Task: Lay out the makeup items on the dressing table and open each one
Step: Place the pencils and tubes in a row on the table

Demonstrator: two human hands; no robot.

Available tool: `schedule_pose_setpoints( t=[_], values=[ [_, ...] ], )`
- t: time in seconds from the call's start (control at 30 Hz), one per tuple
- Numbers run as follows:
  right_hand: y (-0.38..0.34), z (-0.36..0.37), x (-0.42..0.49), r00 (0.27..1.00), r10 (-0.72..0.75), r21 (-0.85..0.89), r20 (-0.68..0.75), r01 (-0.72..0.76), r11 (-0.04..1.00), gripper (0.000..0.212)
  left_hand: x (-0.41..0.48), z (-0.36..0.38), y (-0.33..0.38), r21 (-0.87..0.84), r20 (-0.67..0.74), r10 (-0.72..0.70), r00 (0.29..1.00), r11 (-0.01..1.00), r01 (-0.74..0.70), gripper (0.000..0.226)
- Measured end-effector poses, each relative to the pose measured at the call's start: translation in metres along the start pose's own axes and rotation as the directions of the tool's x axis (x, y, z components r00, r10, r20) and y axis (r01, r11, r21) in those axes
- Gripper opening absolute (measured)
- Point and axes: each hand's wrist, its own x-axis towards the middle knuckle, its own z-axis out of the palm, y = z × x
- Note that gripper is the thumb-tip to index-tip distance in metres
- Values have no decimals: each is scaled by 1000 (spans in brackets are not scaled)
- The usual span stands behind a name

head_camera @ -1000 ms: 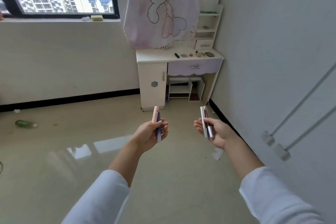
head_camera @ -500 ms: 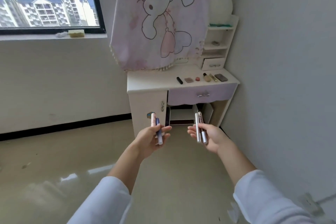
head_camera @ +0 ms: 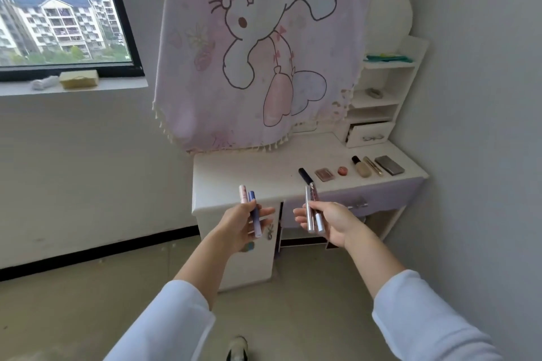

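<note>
Tabletop (head_camera: 249, 173) beyond left hand (head_camera: 243, 226), right hand (head_camera: 334, 223) (tubes (head_camera: 252, 199) within)

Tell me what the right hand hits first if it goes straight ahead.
Probably the dressing table, at its front edge by the lavender drawer; tubes in the right hand touch first. Depth unclear.
</note>
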Motion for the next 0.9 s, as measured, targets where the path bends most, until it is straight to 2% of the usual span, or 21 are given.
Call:
schedule_pose_setpoints(
  t=[0.17, 0.3, 0.47, 0.6, 0.7, 0.9],
  values=[
    [-46, 38, 113, 996, 9, 36, -86, -6, 999, 24, 102, -22, 76, 70, -42, -27, 999, 997, 30, 19],
    [-66, 52, 183, 989, 30, -4, -142, -31, 1000, 23, 179, -34, 114, 131, -115, -35, 993, 990, 50, 17],
    [-59, 48, 253, 969, 101, -117, -223, -130, 985, 20, 248, -40, 115, 320, -239, -51, 970, 939, 128, 21],
    [-53, 41, 291, 952, 173, -199, -252, -226, 954, 14, 288, -43, 95, 279, -296, -112, 949, 940, 198, 19],
    [-53, 34, 319, 947, 184, -297, -263, -261, 919, 10, 312, -37, 86, 306, -315, -60, 947, 938, 162, 15],
    [-50, 25, 366, 945, 171, -544, -280, -303, 782, 18, 348, -21, 67, 564, -233, 166, 958, 826, -6, 28]
  ],
)
